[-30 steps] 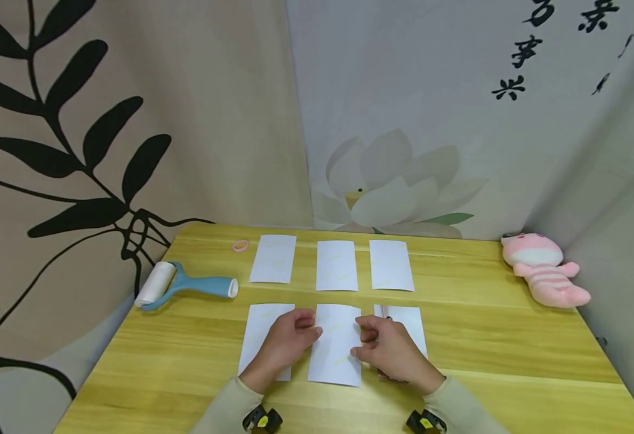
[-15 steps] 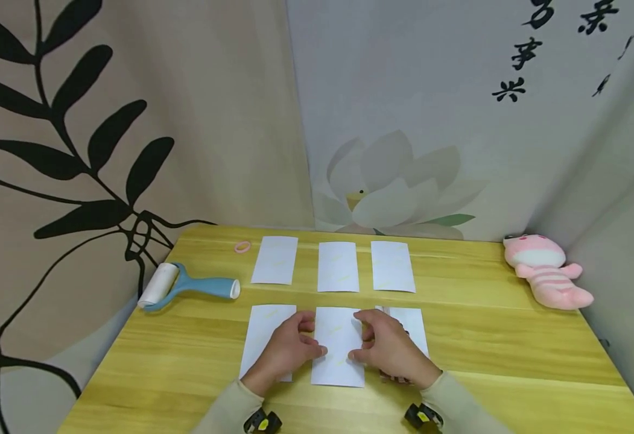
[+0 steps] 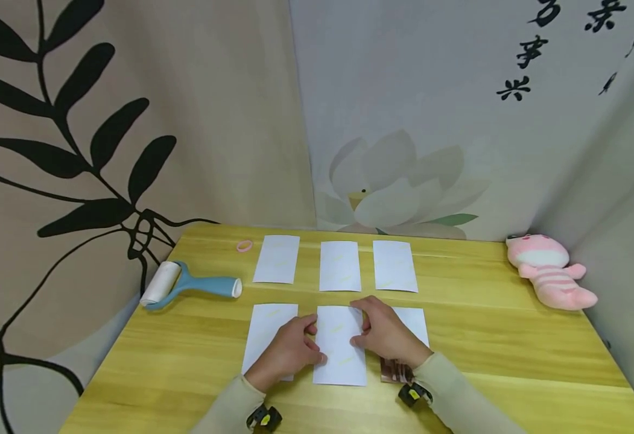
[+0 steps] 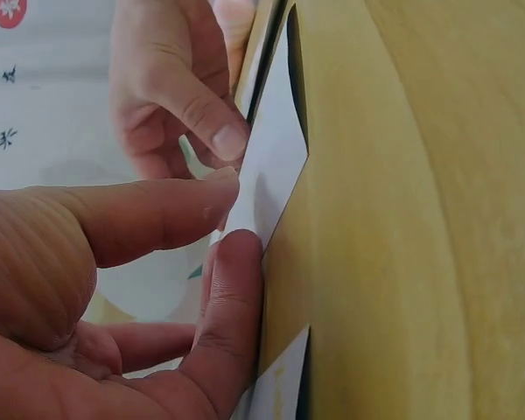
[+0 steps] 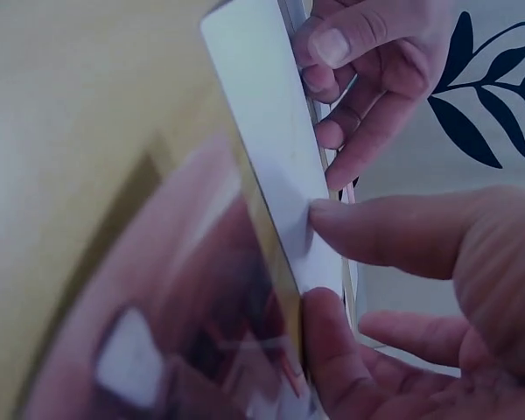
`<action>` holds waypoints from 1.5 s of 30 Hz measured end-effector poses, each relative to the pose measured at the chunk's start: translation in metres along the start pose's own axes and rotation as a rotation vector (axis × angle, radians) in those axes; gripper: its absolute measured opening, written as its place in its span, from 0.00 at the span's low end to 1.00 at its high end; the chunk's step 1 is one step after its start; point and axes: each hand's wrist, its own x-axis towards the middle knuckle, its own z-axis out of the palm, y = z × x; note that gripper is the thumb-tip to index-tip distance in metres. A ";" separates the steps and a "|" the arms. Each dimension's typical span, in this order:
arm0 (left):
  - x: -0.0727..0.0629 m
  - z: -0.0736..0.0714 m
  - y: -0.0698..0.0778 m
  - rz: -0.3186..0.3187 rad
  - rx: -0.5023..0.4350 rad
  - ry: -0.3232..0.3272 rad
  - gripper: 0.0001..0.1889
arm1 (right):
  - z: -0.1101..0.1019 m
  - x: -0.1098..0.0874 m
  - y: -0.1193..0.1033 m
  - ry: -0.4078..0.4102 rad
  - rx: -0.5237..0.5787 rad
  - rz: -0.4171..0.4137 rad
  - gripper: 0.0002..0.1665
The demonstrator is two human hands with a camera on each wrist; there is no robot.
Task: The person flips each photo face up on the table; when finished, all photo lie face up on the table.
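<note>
In the head view a white card (image 3: 340, 349) lies in the middle of the front row, between both hands. My left hand (image 3: 286, 351) grips its left edge, thumb over the face and fingers beside it. At the right edge, my right hand (image 3: 389, 330) holds the card by the upper corner and side with thumb and fingers. The left wrist view has the left thumb and index fingertip at the white card (image 4: 276, 149). Below the right hand shows a glossy printed picture (image 3: 394, 370), its upper part hidden; the right wrist view shows the glossy picture (image 5: 184, 324) close up.
Another white card (image 3: 262, 325) lies front left, and a white card (image 3: 413, 322) peeks out front right. Three white cards, including the middle one (image 3: 340, 265), form the back row. A blue-handled lint roller (image 3: 208, 286), pink ring (image 3: 244, 246) and pink plush toy (image 3: 549, 271) stand around them.
My right hand has moved slightly up along the card's right edge, uncovering more of the glossy picture. The left hand stays at the left edge, its thumb slightly lower.
</note>
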 end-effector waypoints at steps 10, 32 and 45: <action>0.003 0.004 -0.001 -0.005 0.023 0.019 0.47 | 0.000 0.007 -0.001 0.011 -0.004 0.090 0.40; 0.006 -0.001 -0.003 -0.027 -0.238 0.031 0.11 | -0.011 0.000 0.004 0.119 0.193 0.118 0.31; 0.006 -0.008 0.003 -0.040 -0.407 0.043 0.14 | -0.017 -0.016 0.003 0.022 0.505 0.111 0.27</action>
